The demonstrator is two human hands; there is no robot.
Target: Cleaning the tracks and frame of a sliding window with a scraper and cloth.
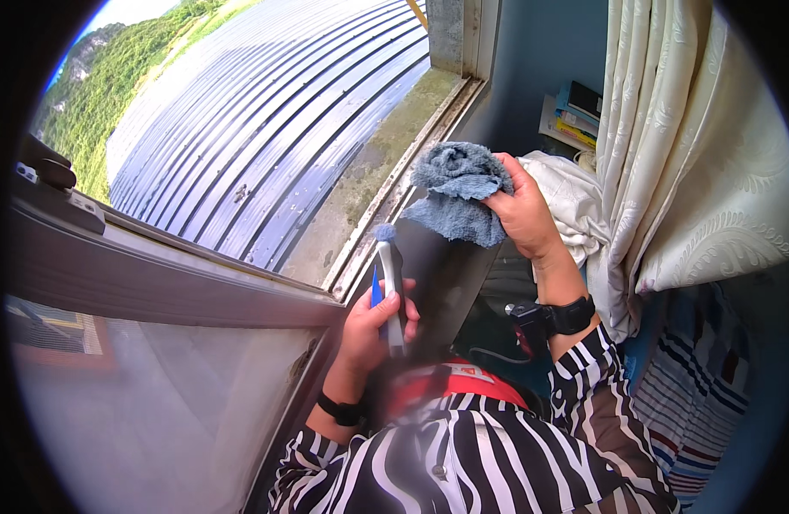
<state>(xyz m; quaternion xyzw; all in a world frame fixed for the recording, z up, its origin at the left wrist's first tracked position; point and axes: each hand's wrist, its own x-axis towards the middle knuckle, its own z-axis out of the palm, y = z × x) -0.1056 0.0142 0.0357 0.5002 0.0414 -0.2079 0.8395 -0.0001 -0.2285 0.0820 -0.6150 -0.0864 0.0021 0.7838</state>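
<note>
My left hand (376, 321) is closed around the handle of a grey-and-white brush (389, 270) with a small blue-grey bristle head pointing up. A blue pointed piece (376, 290) shows beside the brush in the same hand; its lower part is hidden by the fingers. My right hand (524, 209) grips a bunched blue-grey terry cloth (462, 183) at its right edge, and the rest hangs over the inner side of the window sill. Behind the cloth and brush runs the dirty sliding-window track (394, 193).
A window sash with glass (156, 398) stands at my left. Outside lies a ribbed metal roof (259, 141). To the right hang cream patterned curtains (658, 115), with white fabric (564, 199) bunched beside them. Books (571, 119) are stacked in the corner.
</note>
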